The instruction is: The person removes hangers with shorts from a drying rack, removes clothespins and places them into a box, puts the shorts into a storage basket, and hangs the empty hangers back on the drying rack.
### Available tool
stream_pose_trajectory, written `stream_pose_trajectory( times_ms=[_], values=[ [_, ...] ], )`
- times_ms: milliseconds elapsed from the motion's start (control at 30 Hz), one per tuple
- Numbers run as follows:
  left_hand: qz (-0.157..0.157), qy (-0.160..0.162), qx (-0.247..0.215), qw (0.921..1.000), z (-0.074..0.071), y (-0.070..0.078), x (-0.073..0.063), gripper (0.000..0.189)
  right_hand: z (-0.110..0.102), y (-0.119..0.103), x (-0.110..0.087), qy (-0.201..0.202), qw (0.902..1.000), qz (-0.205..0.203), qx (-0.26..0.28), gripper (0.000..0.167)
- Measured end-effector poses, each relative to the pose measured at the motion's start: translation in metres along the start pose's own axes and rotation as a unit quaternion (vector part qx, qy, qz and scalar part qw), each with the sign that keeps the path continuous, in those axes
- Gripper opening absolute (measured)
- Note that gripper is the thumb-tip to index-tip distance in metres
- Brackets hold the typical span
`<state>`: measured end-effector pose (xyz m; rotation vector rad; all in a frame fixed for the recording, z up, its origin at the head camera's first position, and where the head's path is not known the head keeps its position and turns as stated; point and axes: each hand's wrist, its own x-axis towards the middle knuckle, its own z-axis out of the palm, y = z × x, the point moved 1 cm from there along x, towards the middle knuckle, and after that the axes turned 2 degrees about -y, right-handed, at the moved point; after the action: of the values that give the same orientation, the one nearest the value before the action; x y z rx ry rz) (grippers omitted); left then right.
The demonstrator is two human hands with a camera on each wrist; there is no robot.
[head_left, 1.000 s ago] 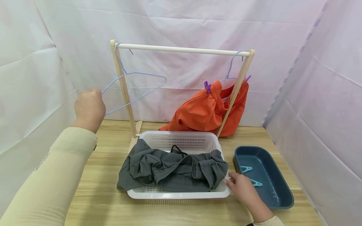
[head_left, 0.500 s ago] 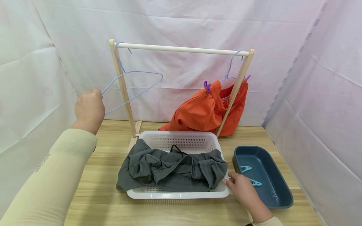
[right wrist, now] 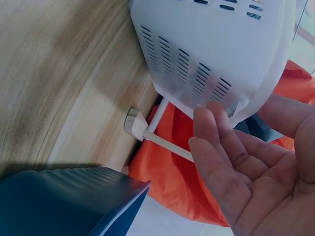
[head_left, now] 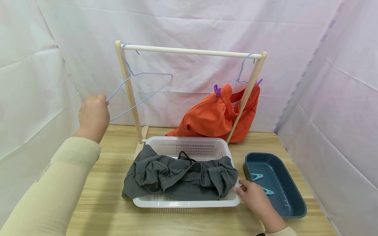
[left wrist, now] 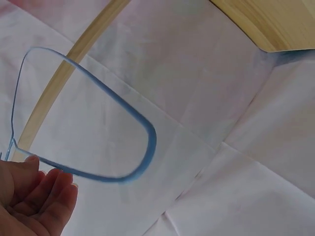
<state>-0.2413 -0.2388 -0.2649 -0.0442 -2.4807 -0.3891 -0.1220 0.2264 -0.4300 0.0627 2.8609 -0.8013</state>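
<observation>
My left hand [head_left: 94, 113] holds the near end of a thin blue wire hanger [head_left: 150, 74], whose hook sits over the rack's white rail at the left. In the left wrist view the thumb lies at the hanger's wire [left wrist: 93, 176], with the fingers bent beneath it. My right hand [head_left: 255, 198] grips the right rim of a white perforated basket [head_left: 186, 204]; in the right wrist view its fingers [right wrist: 211, 130] lie against the outer wall and the thumb reaches over the rim. Dark grey shorts [head_left: 180, 177] with a black drawstring lie bunched across the basket.
Orange shorts [head_left: 203, 118] hang from a second blue hanger [head_left: 240, 72], held by purple clips [head_left: 217, 90]. Two wooden posts carry the white rail [head_left: 189, 51]. At the right a dark blue tray [head_left: 290, 193] holds teal clothespins [head_left: 267, 190]. White cloth walls enclose the table.
The hanger's far end has risen slightly, with a small shift of my left hand. My right hand stays at the basket's rim, and the shorts and tray are unchanged.
</observation>
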Motion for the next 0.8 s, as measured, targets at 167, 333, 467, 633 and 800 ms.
stream_pose_trajectory(
  times_ms=[167, 333, 467, 633, 800],
  values=[
    [0.006, 0.019, -0.012, 0.9997, -0.004, 0.0, -0.009, 0.014, -0.001, 0.003, 0.0, 0.008, 0.9999, 0.007, 0.007, 0.046],
    [0.042, 0.076, -0.031, 0.9958, -0.011, 0.007, -0.03, 0.012, -0.005, 0.0, -0.003, 0.052, 0.9984, -0.025, 0.003, 0.053],
    [0.078, 0.099, -0.036, 0.9913, -0.015, 0.018, -0.05, 0.018, -0.009, -0.005, -0.006, 0.107, 0.9917, -0.07, -0.013, 0.052],
    [0.103, 0.065, -0.047, 0.9915, -0.011, 0.026, -0.072, 0.023, -0.013, -0.011, -0.006, 0.154, 0.9817, -0.11, -0.023, 0.049],
    [0.06, -0.038, -0.074, 0.9947, -0.002, 0.022, -0.091, 0.031, -0.015, -0.016, -0.004, 0.155, 0.9788, -0.13, -0.033, 0.048]
  ],
)
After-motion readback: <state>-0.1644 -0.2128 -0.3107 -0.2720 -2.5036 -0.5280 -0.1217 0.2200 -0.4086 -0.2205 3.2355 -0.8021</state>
